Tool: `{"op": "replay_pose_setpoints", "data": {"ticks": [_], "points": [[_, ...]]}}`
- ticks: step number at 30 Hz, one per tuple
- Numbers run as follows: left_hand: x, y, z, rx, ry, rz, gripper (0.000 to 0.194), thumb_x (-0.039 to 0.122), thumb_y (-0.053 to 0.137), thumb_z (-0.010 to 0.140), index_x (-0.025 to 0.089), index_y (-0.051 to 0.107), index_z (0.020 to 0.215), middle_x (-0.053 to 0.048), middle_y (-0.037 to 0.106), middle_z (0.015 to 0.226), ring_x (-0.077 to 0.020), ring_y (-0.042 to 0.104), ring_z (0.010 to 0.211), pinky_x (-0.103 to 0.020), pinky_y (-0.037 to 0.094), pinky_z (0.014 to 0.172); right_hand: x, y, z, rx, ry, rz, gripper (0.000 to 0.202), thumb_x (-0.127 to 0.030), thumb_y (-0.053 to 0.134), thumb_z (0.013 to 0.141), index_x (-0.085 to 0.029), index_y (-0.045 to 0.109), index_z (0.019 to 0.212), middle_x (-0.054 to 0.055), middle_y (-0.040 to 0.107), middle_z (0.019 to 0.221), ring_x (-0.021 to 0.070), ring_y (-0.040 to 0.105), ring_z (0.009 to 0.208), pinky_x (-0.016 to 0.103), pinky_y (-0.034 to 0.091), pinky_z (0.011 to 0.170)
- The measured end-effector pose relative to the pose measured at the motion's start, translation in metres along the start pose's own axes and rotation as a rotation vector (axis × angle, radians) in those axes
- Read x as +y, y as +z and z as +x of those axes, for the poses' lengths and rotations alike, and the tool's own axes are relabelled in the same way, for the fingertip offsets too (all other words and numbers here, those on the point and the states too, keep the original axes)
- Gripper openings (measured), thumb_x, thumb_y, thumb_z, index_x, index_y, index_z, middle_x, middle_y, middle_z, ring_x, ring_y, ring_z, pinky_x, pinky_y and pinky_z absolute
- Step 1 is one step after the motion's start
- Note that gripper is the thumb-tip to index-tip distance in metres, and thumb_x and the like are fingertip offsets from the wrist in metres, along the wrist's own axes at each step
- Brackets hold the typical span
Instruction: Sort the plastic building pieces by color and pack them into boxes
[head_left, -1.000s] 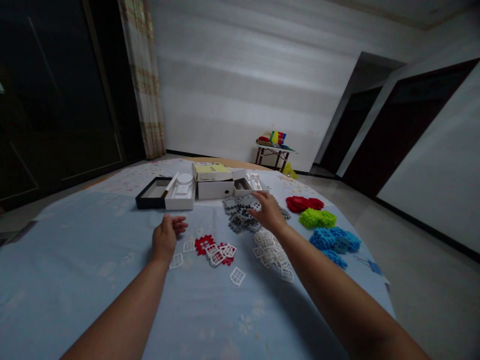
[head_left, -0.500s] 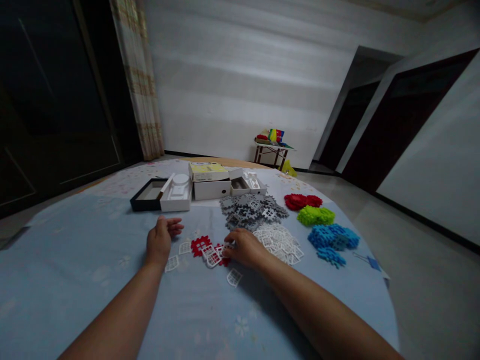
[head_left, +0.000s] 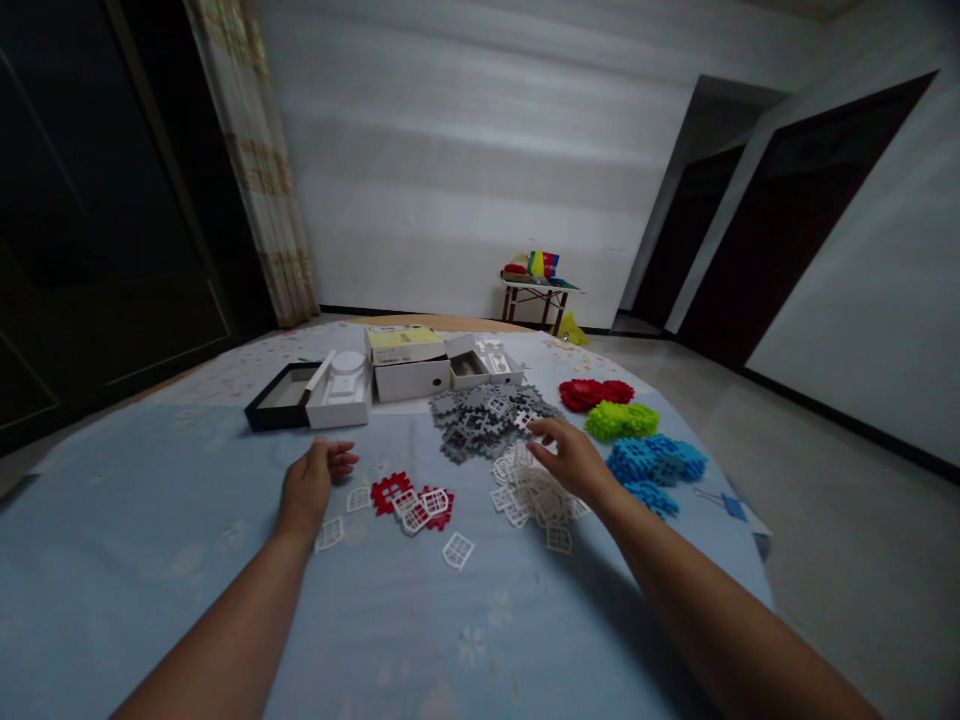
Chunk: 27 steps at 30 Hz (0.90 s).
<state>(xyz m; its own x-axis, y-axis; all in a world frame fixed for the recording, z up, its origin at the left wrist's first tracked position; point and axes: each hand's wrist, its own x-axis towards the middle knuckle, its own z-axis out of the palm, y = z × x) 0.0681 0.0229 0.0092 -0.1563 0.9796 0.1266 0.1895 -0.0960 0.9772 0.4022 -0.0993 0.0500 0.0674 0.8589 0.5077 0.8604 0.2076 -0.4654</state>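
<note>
My left hand [head_left: 307,485] rests on its side on the tablecloth, fingers loosely stretched and holding nothing. Close to it lie white window-shaped plastic pieces [head_left: 330,534]. In front of me two red notched plastic pieces [head_left: 391,492] lie flat, with several white window pieces [head_left: 415,516] over and between them. Another white window piece [head_left: 458,550] lies alone nearer to me. My right hand [head_left: 571,458] hovers over the right side of the white window-piece pile [head_left: 525,490], thumb and fingers apart. Its fingertips are by the right edge of the grey notched-piece pile [head_left: 487,420].
Red [head_left: 592,394], lime-green [head_left: 622,420] and blue [head_left: 652,462] piles of notched pieces line the right side. At the back stand a black-edged box [head_left: 281,410], a white box [head_left: 341,408] with a white object, and a yellow-topped box [head_left: 405,345]. A blue flat item [head_left: 733,508] lies far right.
My right hand has moved right and away from the red pieces to above the white pile. White window pieces stay on the red ones. My left hand has hardly moved; the view has shifted slightly.
</note>
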Motion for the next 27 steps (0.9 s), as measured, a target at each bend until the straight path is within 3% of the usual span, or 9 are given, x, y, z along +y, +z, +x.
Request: {"op": "replay_pose_setpoints", "data": {"ticks": [6,13,19,22,27], "points": [[0.020,-0.010,0.005,-0.262,0.046,0.212,0.035,0.050,0.065,0.052,0.018,0.068,0.067,-0.006,0.067,0.060,-0.0193,0.059,0.054,-0.030,0.046,0.052,0.018,-0.007,-0.030,-0.022,0.030,0.070,0.022,-0.027,0.051,0.080,-0.019,0.062,0.096,0.006,0.061,0.089,0.0152,0.058,0.074,0.030,0.046,0.071],[0.019,-0.019,0.002,-0.490,0.090,0.464,0.022,0.036,0.075,0.039,0.022,0.068,0.055,-0.006,0.067,0.060,-0.0217,0.058,0.057,-0.030,0.044,0.054,0.035,0.000,-0.037,0.053,0.041,0.165,0.020,-0.024,0.050,0.080,-0.019,0.063,0.095,0.005,0.062,0.089,0.0150,0.059,0.076,0.030,0.047,0.073],[0.016,-0.016,0.002,-0.535,0.070,0.549,0.022,0.032,0.075,0.036,0.020,0.063,0.048,-0.002,0.057,0.047,-0.0152,0.049,0.046,-0.026,0.037,0.046,0.040,-0.002,-0.037,0.088,0.012,0.200,0.020,-0.019,0.049,0.080,-0.019,0.063,0.094,0.006,0.061,0.090,0.0148,0.058,0.080,0.030,0.047,0.076],[0.024,-0.018,0.001,-0.557,0.022,0.517,0.027,0.034,0.076,0.034,0.020,0.056,0.044,0.001,0.052,0.043,-0.0126,0.044,0.043,-0.024,0.033,0.043,0.043,-0.003,-0.037,0.131,0.006,0.227,0.020,-0.017,0.049,0.079,-0.019,0.063,0.093,0.006,0.061,0.091,0.0147,0.058,0.082,0.030,0.047,0.076],[0.044,-0.016,0.004,-0.480,0.040,0.492,0.037,0.042,0.078,0.034,0.019,0.051,0.044,0.004,0.047,0.042,-0.0104,0.040,0.041,-0.022,0.030,0.041,0.044,-0.007,-0.036,0.169,0.001,0.255,0.019,-0.015,0.049,0.079,-0.018,0.063,0.092,0.006,0.061,0.089,0.0147,0.057,0.082,0.030,0.047,0.076]]}}
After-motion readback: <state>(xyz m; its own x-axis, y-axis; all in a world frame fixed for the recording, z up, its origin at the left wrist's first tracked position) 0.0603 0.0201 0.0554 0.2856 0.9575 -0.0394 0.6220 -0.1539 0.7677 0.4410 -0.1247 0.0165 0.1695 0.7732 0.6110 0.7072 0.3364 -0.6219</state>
